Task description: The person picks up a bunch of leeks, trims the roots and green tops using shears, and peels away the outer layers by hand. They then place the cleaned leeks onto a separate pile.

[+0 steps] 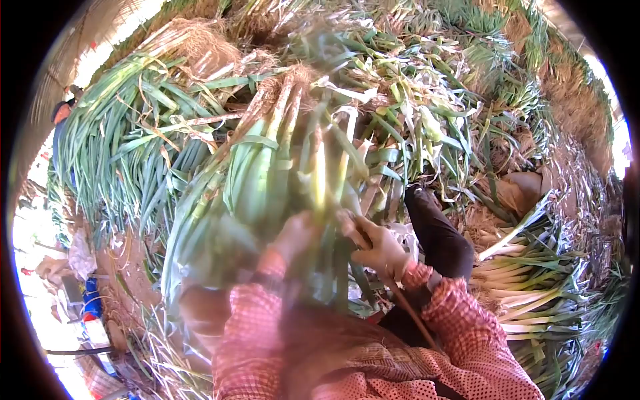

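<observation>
My left hand (295,235), smeared by motion, is closed around a leek (320,170), whose pale stem rises just above the fingers. Long green leaves of leeks (257,173) spread over my lap beneath it, partly blurred. Close by on the right, my right hand (383,252) is gloved and closed on a thin brown hose (408,310), which runs down from the palm toward my lap. The hose's upper end sits by the fingertips, near the leek, but its tip is unclear.
Piled leeks with roots (200,53) lie at the upper left. Stripped leaves (427,113) heap up ahead. Pale-stemmed leeks (520,287) are stacked at my right, past my dark-clothed leg (437,233). Another person (61,113) is at the far left.
</observation>
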Available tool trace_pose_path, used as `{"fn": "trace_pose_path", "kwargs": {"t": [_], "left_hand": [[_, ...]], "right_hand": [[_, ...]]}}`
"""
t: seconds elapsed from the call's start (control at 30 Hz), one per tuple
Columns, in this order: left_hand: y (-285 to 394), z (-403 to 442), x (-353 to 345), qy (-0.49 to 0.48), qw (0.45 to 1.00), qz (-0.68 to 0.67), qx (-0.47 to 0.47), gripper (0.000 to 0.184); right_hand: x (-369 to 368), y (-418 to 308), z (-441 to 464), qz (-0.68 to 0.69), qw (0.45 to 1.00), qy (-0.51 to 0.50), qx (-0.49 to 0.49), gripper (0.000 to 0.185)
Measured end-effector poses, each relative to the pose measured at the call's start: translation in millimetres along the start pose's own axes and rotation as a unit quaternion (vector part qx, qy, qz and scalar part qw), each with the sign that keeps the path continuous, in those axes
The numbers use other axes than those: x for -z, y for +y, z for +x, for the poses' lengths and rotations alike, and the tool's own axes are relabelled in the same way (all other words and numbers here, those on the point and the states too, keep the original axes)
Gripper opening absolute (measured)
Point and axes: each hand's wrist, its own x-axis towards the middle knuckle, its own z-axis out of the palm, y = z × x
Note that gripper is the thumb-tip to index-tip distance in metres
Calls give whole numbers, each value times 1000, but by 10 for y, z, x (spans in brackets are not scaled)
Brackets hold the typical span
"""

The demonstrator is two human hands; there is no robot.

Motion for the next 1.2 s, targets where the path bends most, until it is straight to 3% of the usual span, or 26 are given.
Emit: {"fn": "trace_pose_path", "kwargs": {"t": [0.1, 0.23, 0.27, 0.37, 0.4, 0.5, 0.6, 0.67, 0.7, 0.77, 0.83, 0.87, 1.0, 1.17, 1.2], "left_hand": [[-106, -124, -110, -30, 997, -64, -19, 32], [-141, -178, 23, -53, 996, -72, 19, 34], [-185, -161, 59, -53, 996, -72, 14, 36], [-287, -143, 98, -63, 991, -122, 14, 39], [-328, -143, 117, -62, 991, -122, 15, 41], [-281, -212, 168, -60, 985, -161, 28, 46], [-260, -231, 212, -49, 974, -217, 31, 51], [32, -410, 164, -27, 953, -292, 72, 51], [379, -577, 105, -5, 933, -342, 113, 50], [458, -580, 72, -3, 942, -312, 119, 47], [7, -295, 125, -48, 987, -143, 47, 43], [-327, -67, 116, -35, 999, 37, 12, 40], [-155, -158, -97, 12, 969, 229, -89, 49], [427, -415, -364, 6, 928, 372, 15, 46], [451, -394, -341, -49, 909, 415, 8, 45]], "right_hand": [[-23, 105, 3, 76, 994, 81, -15, 89], [96, -52, 400, -15, 998, 57, -7, 75], [46, -40, 566, 18, 995, 96, 38, 66], [128, -165, 981, -68, 996, 60, -24, 62], [93, -63, 1145, -79, 991, 96, -42, 60], [107, 23, 1285, 23, 995, 81, -49, 58], [111, -141, 846, -64, 997, 52, -9, 60], [64, -234, 256, 114, 993, -24, -12, 76], [72, -228, -24, 58, 997, -46, 31, 86], [-101, -68, -334, 111, 992, -33, 55, 92], [9, -170, -335, 158, 985, -27, -68, 92], [-38, -56, -223, 162, 985, 63, 7, 89], [61, 105, 269, 22, 997, 64, 26, 82], [228, -56, 934, -24, 997, 70, -37, 79], [265, 115, 1120, -15, 997, 77, -19, 76]]}}
